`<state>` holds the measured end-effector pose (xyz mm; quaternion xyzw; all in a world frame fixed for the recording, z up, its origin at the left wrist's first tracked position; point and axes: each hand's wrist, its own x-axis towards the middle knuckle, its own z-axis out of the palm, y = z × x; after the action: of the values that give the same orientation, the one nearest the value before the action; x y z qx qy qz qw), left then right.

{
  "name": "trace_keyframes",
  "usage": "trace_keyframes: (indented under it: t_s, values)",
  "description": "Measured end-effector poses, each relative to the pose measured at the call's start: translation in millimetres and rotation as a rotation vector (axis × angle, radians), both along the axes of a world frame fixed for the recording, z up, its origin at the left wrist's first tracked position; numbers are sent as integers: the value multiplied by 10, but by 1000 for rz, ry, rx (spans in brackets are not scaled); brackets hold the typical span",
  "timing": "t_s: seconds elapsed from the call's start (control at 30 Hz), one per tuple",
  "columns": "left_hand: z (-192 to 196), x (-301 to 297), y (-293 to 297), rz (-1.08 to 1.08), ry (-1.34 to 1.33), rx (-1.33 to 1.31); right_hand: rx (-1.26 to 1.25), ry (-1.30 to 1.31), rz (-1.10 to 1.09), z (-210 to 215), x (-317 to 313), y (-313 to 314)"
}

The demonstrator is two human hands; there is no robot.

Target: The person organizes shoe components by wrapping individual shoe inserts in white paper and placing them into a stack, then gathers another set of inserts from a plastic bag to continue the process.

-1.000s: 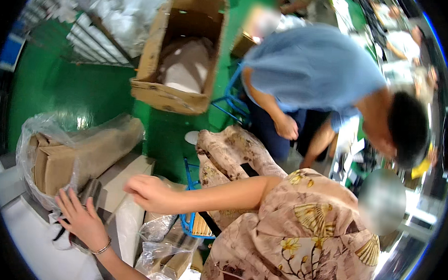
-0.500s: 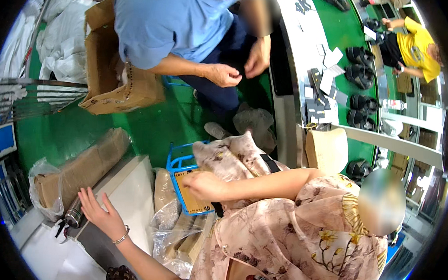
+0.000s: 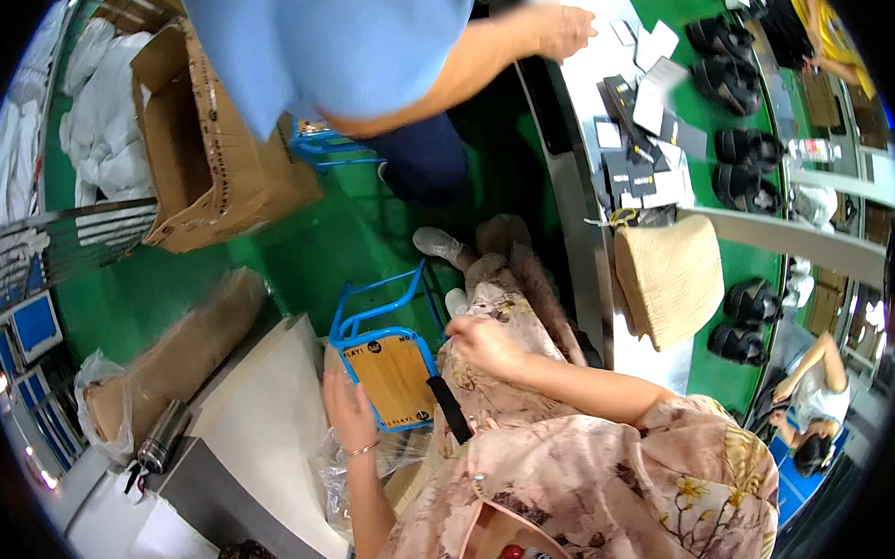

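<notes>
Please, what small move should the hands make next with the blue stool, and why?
Probably the left hand should close on the blue stool. It only rests open at the wooden seat's edge, and the right hand, beside the seat's other side, holds nothing I can make out.

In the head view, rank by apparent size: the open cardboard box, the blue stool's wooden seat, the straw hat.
Largest to smallest:
1. open cardboard box
2. straw hat
3. wooden seat
The hat and seat look close; fisheye bending makes that pair unsure.

Light: bright, even, from overhead | Shadows: soft and faint | Glare: sheen on green floor (image 3: 340,235) | Blur: slight, worst near rim | Distortion: strong fisheye bend, black corners.
</notes>
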<state>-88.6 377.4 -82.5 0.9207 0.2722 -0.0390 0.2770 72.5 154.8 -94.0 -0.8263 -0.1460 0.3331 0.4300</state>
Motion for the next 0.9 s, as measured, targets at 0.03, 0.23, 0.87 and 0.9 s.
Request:
trace_keyframes:
  t_s: [0.03, 0.23, 0.87, 0.9]
  values:
    - [-166, 9, -121, -67, 50, -34, -121, 38, -47, -169, -112, -219]
    - [-529, 472, -625, -410, 110, -151, -251, 156, -292, -52, -601, -1169]
    - [-1150, 686, -1313, -555, 842, -746, -425, 609, -837, -503, -2428, -1719]
    - [-945, 855, -1514, -277, 879, -1014, -327, 591, -1050, -541, -2572, -1598]
